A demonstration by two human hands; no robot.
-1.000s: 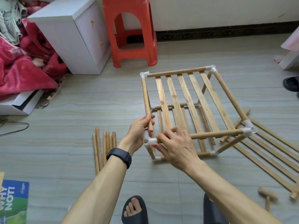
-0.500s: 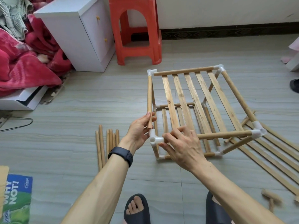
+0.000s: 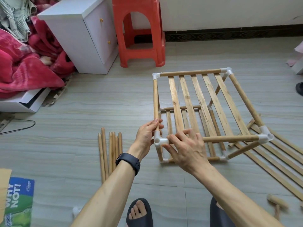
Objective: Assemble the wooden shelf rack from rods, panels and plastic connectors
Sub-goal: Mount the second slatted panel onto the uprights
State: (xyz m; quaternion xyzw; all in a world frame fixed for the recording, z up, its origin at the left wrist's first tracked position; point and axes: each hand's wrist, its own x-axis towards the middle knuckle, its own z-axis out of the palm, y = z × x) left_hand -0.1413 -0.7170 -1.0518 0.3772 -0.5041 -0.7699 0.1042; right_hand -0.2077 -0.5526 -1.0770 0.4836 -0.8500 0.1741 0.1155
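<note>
At centre right of the frame, a pale wooden cube-shaped rack [image 3: 237, 99] is standing on the grey tiled floor [image 3: 98, 104]; one tier is looking built, with a five-slat upper panel [image 3: 196, 95] and a lower slatted panel beneath it. The left hand [image 3: 148, 133] is curling its fingers round the round left side rod [image 3: 155, 99]; the right hand [image 3: 186, 148] is pinching the round front rod [image 3: 229, 139] with fingers and thumb clamped beside the white plastic corner connector [image 3: 159, 141], seemingly seating this last joint. Eight connectors are showing, the far lower two only partly. About six loose wooden rods [image 3: 109, 153] are lying at lower centre-left; one spare slatted panel [image 3: 278, 161] is lying at right; a further tier is probably waiting. One small wooden mallet [image 3: 277, 204] is lying at lower right.
</note>
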